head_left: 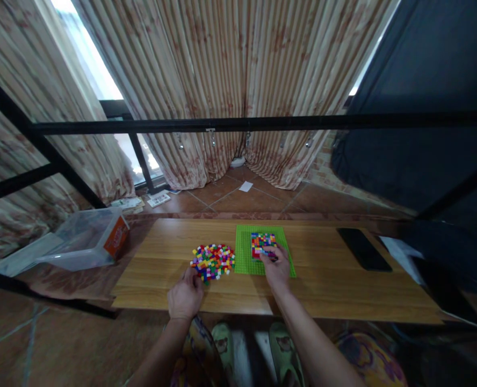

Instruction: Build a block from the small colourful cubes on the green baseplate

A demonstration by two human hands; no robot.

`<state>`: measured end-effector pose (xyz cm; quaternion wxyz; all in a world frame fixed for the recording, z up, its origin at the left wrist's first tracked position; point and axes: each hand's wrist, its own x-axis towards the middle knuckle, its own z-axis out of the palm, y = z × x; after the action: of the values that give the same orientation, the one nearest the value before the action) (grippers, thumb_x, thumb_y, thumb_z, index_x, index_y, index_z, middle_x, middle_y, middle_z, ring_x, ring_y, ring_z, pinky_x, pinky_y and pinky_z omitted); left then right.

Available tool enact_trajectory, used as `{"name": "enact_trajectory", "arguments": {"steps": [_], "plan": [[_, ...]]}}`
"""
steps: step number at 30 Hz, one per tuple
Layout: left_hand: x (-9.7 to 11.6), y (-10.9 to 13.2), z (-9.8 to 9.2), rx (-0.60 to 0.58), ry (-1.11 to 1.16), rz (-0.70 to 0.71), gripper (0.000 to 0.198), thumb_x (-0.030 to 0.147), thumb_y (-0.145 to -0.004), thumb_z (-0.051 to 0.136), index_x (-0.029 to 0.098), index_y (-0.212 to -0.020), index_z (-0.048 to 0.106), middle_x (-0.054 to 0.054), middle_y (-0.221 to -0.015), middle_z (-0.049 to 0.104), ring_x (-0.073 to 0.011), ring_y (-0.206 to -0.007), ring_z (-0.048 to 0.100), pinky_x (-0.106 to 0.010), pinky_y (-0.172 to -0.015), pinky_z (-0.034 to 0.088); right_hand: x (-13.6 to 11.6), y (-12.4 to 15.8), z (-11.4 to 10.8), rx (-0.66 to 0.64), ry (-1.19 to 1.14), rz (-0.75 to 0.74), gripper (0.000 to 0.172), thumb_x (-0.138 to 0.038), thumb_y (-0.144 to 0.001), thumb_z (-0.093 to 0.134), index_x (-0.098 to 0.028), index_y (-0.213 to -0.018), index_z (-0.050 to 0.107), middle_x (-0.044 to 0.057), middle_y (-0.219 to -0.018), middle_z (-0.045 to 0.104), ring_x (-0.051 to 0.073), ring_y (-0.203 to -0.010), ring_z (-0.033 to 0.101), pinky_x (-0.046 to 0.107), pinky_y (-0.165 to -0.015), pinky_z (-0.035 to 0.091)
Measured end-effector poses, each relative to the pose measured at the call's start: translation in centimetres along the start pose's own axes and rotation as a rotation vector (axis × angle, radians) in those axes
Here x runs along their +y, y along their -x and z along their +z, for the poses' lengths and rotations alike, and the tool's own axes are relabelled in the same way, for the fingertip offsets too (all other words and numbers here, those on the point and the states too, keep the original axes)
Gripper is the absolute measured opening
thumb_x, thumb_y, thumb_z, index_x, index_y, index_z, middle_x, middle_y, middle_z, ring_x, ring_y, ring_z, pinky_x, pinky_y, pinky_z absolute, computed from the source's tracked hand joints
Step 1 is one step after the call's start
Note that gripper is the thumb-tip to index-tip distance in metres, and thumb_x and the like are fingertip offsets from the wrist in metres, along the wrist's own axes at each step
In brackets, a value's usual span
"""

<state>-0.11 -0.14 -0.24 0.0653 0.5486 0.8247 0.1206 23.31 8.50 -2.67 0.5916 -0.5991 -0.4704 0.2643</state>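
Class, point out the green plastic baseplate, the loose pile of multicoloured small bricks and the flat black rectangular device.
Green plastic baseplate (244,253): head view, bare left strip.
Loose pile of multicoloured small bricks (213,261): head view, pile's middle.
Flat black rectangular device (363,249): head view, its centre.

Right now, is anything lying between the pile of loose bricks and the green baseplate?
Nothing visible does. The pile of loose bricks lies directly beside the green baseplate, and the left hand is at the pile's near edge.
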Motion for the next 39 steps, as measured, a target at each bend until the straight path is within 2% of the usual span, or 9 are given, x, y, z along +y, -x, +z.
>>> {"name": "enact_trajectory", "arguments": {"steps": [4,8,12,15,19,23,31,36,39], "plan": [[0.1,0.1,-0.2,-0.002,0.016,-0.003,0.024,0.027,-0.088,0.038,0.023,-0.098,0.059,-0.005,-0.099,0.069,-0.0202,-0.079,0.064,-0.028,-0.060,0.036,-0.5,0.4,-1.1,-0.030,0.108,-0.086,0.026,-0.042,-0.071,0.066,-0.021,-0.085,0.072,0.010,-0.117,0.051,0.025,-0.112,0.050,0.041,-0.097,0.040],[0.1,0.3,-0.3,-0.010,0.038,-0.003,0.024,0.027,-0.088,0.039,0.022,-0.098,0.060,-0.006,-0.099,0.069,-0.0208,-0.081,0.065,-0.028,-0.063,0.038,-1.9,2.9,-1.6,-0.038,0.209,-0.278,0.027,-0.044,-0.079,0.060,-0.023,-0.093,0.071,0.009,-0.117,0.054,0.023,-0.109,0.051,0.039,-0.095,0.040],[0.2,0.4,-0.4,-0.028,0.057,-0.005,0.025,0.027,-0.089,0.038,0.022,-0.099,0.060,-0.006,-0.101,0.069,-0.0207,-0.082,0.065,-0.029,-0.063,0.038,-3.3,6.4,0.2,-0.367,0.362,-0.368,0.024,-0.038,-0.089,0.050,-0.023,-0.090,0.069,0.005,-0.089,0.066,0.021,-0.090,0.057,0.034,-0.083,0.043],[0.1,0.5,-0.4,-0.032,0.064,0.004,0.026,0.026,-0.090,0.037,0.021,-0.101,0.059,-0.006,-0.101,0.068,-0.0207,-0.084,0.065,-0.028,-0.064,0.038,-3.6,7.8,2.2,-0.467,0.505,-0.376,0.022,-0.034,-0.090,0.050,-0.022,-0.093,0.068,0.005,-0.086,0.067,0.021,-0.085,0.059,0.031,-0.077,0.042],[-0.1,0.4,-0.3,-0.047,0.083,0.015,0.025,0.026,-0.091,0.036,0.021,-0.103,0.058,-0.007,-0.103,0.068,-0.0208,-0.087,0.066,-0.029,-0.064,0.037,-3.3,8.0,3.8,-0.463,0.665,-0.425,0.018,-0.031,-0.089,0.050,-0.023,-0.086,0.067,0.005,-0.082,0.067,0.022,-0.081,0.060,0.031,-0.073,0.040],[-0.2,0.4,-0.2,-0.043,0.105,0.014,0.026,0.025,-0.091,0.036,0.022,-0.104,0.058,-0.007,-0.103,0.068,-0.0205,-0.087,0.066,-0.029,-0.064,0.038,-2.6,7.9,4.0,-0.461,0.693,-0.447,0.019,-0.030,-0.091,0.047,-0.024,-0.083,0.064,0.005,-0.082,0.066,0.022,-0.080,0.061,0.032,-0.073,0.040],[-0.5,0.5,0.1,-0.020,0.116,0.032,0.026,0.022,-0.090,0.037,0.021,-0.104,0.059,-0.007,-0.100,0.069,-0.0194,-0.086,0.066,-0.028,-0.065,0.039,-1.0,8.4,4.1,-0.483,0.513,-0.405,0.027,-0.034,-0.096,0.035,-0.023,-0.087,0.058,0.005,-0.082,0.068,0.023,-0.080,0.065,0.032,-0.072,0.042],[-0.6,0.6,-0.1,-0.030,0.114,0.027,0.028,0.020,-0.089,0.037,0.021,-0.109,0.058,-0.008,-0.105,0.069,-0.0192,-0.090,0.066,-0.027,-0.068,0.041,-1.0,8.5,4.1,-0.452,0.432,-0.408,0.032,-0.036,-0.096,0.030,-0.024,-0.084,0.057,0.005,-0.080,0.070,0.022,-0.074,0.067,0.031,-0.066,0.045],[-0.6,0.6,-0.2,-0.044,0.104,0.034,0.029,0.020,-0.090,0.037,0.022,-0.111,0.057,-0.007,-0.105,0.069,-0.0186,-0.091,0.066,-0.027,-0.068,0.041,-1.0,8.4,4.1,-0.440,0.376,-0.399,0.035,-0.034,-0.096,0.028,-0.024,-0.087,0.060,0.007,-0.084,0.071,0.022,-0.078,0.069,0.032,-0.070,0.049]]}}
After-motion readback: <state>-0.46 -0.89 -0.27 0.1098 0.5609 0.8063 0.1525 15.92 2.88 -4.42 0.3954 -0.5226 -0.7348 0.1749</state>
